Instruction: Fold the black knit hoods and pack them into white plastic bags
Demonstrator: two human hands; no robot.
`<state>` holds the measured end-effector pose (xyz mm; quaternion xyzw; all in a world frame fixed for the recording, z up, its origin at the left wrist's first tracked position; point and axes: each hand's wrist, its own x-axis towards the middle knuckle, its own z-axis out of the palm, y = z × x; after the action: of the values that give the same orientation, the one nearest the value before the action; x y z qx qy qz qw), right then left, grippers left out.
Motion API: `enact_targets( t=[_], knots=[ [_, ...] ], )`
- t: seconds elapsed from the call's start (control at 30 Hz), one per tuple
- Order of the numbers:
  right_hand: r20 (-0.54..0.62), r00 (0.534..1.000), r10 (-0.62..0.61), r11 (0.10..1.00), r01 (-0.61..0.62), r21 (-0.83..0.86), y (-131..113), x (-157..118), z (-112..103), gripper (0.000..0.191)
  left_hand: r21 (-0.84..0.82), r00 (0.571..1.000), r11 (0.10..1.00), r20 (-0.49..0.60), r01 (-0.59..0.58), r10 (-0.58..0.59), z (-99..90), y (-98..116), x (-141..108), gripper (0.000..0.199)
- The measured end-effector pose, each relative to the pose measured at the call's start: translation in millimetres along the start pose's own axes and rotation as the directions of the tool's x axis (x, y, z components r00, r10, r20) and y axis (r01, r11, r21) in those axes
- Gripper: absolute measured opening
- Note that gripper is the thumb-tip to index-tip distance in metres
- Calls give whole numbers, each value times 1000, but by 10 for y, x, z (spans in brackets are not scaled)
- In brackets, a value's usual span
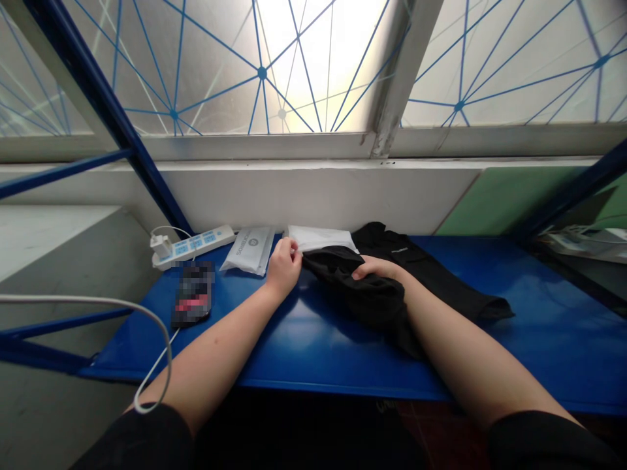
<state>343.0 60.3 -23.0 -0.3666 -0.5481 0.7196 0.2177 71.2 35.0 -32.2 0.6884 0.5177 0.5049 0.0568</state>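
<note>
A bunched black garment (365, 294) is gripped by my right hand (379, 267), the thumb on top of the cloth and the other fingers mostly out of sight. Its far left corner reaches my left hand (285, 264), whose fingers are pinched together at that edge. Just behind the cloth lies a white plastic bag (321, 238), partly covered. More black cloth (421, 264) with a small white mark spreads flat to the right, under and beyond my right forearm. Whether it is one piece with the held garment cannot be told.
On the blue table (274, 356), a printed white mailer bag (251, 251) lies left of my left hand. Further left are a power strip (196, 248) and a blurred dark phone-like object (193, 297). A white cable (122, 301) loops over my left forearm. Blue metal bars (122, 137) frame the sides.
</note>
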Motion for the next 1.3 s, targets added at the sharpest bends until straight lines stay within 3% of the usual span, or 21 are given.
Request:
enact_targets(
  t=[0.1,0.2,0.33,0.43,0.5,0.57,0.63,0.67,0.73,0.83,1.0,1.07,1.17,1.23,1.3],
  knots=[
    [133,990,-41,998,47,-38,40,-16,-37,52,69,1000,997,-15,21,-20,-31,-46,28,21],
    [149,981,-125,985,140,-100,79,-45,-60,49,123,999,991,1,51,-52,-51,-76,58,18],
    [4,959,-284,958,284,-39,105,-64,4,53,213,988,966,18,145,-152,-42,-92,75,16],
    [-129,956,-262,946,281,160,91,1,139,49,305,980,944,107,130,-169,-35,-80,58,11],
    [-255,938,-237,925,298,237,69,65,229,45,329,985,938,92,106,-144,-50,-43,42,16],
    [-361,900,-243,908,342,241,49,115,299,44,223,994,971,39,87,-98,-80,18,35,19],
    [-386,886,-258,906,360,223,38,137,358,46,-56,995,995,60,84,-81,-102,93,38,23],
    [-372,889,-267,909,361,210,36,139,388,48,-229,988,966,121,124,-98,-104,131,40,28],
    [-327,899,-290,916,360,176,42,136,449,51,-489,928,814,340,313,-153,-82,194,40,40],
    [-270,914,-305,929,347,128,65,138,512,57,-555,773,582,594,594,-222,-19,221,31,52],
    [-87,986,-140,960,157,230,95,161,448,60,-569,671,362,673,738,-312,-3,115,36,63],
    [-91,993,-82,961,103,257,97,169,414,55,-550,624,303,733,778,-271,-38,79,44,66],
    [-165,983,-76,958,118,260,103,177,406,49,-481,534,263,825,836,-188,-87,60,49,69],
    [-183,977,-105,947,154,281,112,177,420,50,-487,533,247,826,838,-182,-92,54,53,71],
    [-188,971,-144,932,197,304,122,174,437,53,-535,577,223,785,815,-226,-76,41,61,68]
  ],
)
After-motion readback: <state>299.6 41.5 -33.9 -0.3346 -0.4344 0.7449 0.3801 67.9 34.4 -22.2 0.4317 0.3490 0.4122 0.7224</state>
